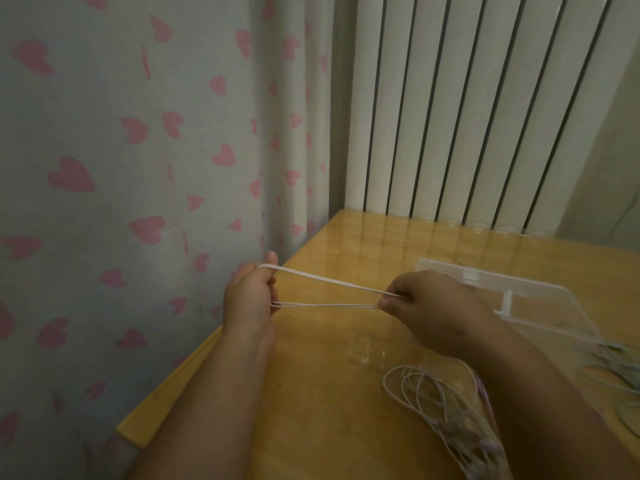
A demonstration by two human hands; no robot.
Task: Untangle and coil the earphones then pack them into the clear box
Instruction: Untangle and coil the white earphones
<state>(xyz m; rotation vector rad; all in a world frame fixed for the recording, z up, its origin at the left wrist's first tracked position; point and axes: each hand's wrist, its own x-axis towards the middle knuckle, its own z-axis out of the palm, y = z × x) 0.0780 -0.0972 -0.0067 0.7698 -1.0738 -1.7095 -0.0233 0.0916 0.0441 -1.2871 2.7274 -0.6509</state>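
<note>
Both hands had the white earphone cord (pixel 325 292) stretched taut: left hand (pixel 250 296) looped through it, right hand (pixel 429 306) pinching, probably sizing coils for the clear box (pixel 540 306) just beyond the right hand.

Glossy wood, clear plastic
The table (pixel 311 393) looks like lacquered wood; the box (pixel 540 306) clear smooth plastic; the curtain (pixel 121 150) matt cloth.

To your left a pale curtain (pixel 104 168) printed with pink hearts, hanging in folds, ahead of you a white radiator (pixel 467 109) with tall vertical fins, far right a plain pale wall (pixel 609 174), below you a glossy yellow wooden table (pixel 311 393), dim soft light
</note>
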